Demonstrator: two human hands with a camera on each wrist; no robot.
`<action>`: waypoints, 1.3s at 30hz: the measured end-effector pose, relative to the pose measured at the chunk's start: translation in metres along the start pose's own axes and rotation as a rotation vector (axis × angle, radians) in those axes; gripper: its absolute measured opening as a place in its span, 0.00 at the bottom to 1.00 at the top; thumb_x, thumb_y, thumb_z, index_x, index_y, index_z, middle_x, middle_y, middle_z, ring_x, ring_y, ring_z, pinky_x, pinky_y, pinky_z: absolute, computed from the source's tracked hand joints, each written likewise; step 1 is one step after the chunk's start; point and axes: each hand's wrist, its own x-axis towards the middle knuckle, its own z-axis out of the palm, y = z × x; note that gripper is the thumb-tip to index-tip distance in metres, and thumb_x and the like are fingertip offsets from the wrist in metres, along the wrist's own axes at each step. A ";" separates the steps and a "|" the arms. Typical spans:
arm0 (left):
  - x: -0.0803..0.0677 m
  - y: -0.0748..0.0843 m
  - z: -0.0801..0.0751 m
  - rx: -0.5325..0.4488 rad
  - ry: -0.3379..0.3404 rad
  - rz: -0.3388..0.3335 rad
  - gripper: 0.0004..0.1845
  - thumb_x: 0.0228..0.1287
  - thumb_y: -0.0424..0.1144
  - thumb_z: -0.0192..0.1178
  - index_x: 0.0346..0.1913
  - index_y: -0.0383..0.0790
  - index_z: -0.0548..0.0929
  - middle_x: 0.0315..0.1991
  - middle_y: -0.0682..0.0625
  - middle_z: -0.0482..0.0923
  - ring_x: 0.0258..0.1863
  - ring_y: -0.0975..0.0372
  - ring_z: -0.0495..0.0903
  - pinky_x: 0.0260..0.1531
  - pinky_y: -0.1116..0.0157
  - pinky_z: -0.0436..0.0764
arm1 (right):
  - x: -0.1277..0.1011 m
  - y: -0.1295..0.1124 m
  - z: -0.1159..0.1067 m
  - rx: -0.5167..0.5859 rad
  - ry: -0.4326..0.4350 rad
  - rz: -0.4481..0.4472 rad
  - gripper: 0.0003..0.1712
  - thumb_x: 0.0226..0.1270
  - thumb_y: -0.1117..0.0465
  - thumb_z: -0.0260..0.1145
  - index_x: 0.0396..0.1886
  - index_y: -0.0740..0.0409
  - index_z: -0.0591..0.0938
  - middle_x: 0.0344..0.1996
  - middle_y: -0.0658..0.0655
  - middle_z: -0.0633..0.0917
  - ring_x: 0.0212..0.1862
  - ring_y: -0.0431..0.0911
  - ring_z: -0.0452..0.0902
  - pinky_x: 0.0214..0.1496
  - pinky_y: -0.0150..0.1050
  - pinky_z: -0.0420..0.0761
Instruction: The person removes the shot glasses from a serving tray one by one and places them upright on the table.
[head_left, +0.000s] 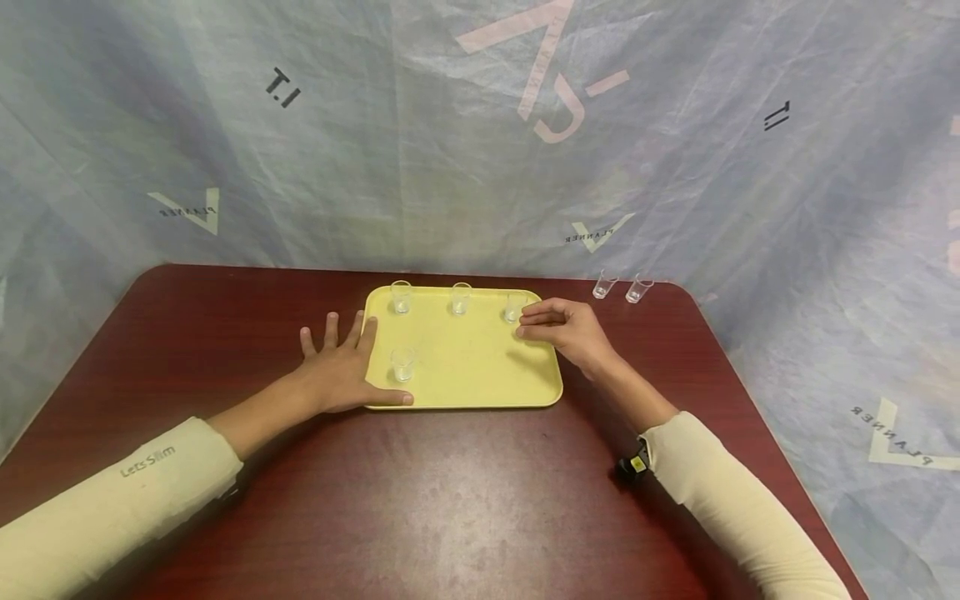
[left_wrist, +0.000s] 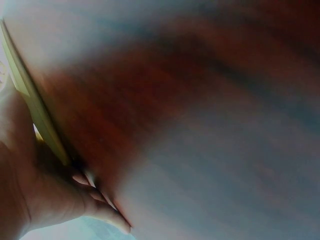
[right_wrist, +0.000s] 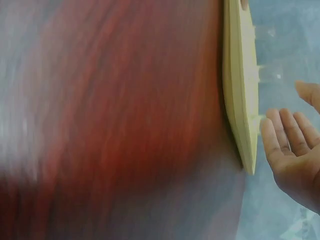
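Note:
A yellow tray lies on a dark red table. Three small clear cups stand along its far edge: one at the left, one in the middle, one at the right. Another cup stands near the front left. My left hand lies flat with spread fingers, its thumb along the tray's front-left rim. My right hand hovers over the tray's right side, fingertips just beside the far-right cup, holding nothing. In the right wrist view the right hand has loose fingers beside the tray's edge.
Two more clear cups stand on the table beyond the tray's far right corner. A pale printed sheet hangs close behind the table. The left wrist view shows the left hand against the tray's rim.

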 end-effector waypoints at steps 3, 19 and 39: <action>0.000 0.000 0.000 0.004 0.002 0.001 0.89 0.46 0.98 0.58 0.94 0.38 0.37 0.94 0.33 0.30 0.90 0.24 0.25 0.75 0.13 0.28 | -0.001 -0.001 0.009 0.028 -0.024 0.002 0.29 0.67 0.69 0.83 0.65 0.74 0.86 0.56 0.72 0.94 0.47 0.36 0.94 0.53 0.30 0.91; 0.002 0.001 0.001 0.023 -0.001 -0.004 0.89 0.45 0.99 0.57 0.94 0.39 0.36 0.94 0.33 0.29 0.90 0.25 0.25 0.76 0.13 0.29 | -0.007 -0.008 0.047 0.002 -0.147 0.002 0.28 0.69 0.66 0.83 0.65 0.71 0.88 0.57 0.70 0.94 0.50 0.40 0.94 0.55 0.32 0.90; 0.003 0.000 0.001 0.001 -0.018 -0.023 0.90 0.45 0.98 0.59 0.94 0.38 0.36 0.94 0.33 0.28 0.90 0.27 0.22 0.77 0.15 0.25 | -0.015 -0.021 0.090 0.050 -0.287 -0.017 0.31 0.69 0.63 0.83 0.69 0.65 0.87 0.63 0.66 0.92 0.62 0.54 0.93 0.66 0.44 0.90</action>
